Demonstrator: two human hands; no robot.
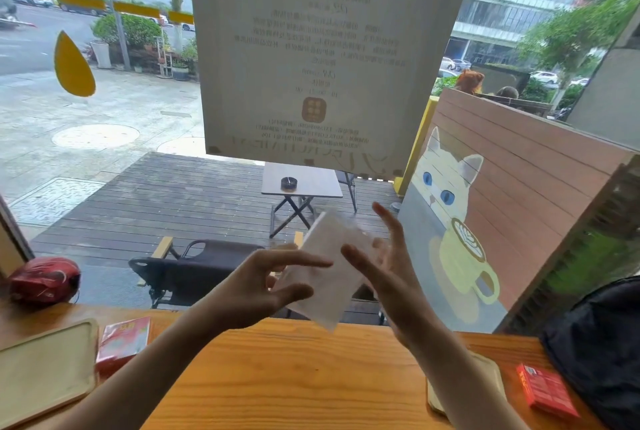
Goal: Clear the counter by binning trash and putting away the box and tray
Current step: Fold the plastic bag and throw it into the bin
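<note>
A crumpled white paper napkin [325, 267] hangs in the air above the wooden counter [294, 377], blurred by motion. My left hand [263, 284] pinches its lower left part with thumb and fingers. My right hand [388, 270] is spread behind its right edge with fingers apart, touching it. A pale tray [41, 367] lies at the counter's left end. A red and pink box [121, 343] lies next to that tray. A second tray [491, 374] is partly hidden under my right forearm.
A small red box [545, 391] lies at the right. A dark bag [602, 353] fills the right corner. A red crumpled bag [45, 280] sits at the far left by the window. Glass with a poster [311, 48] stands directly behind the counter.
</note>
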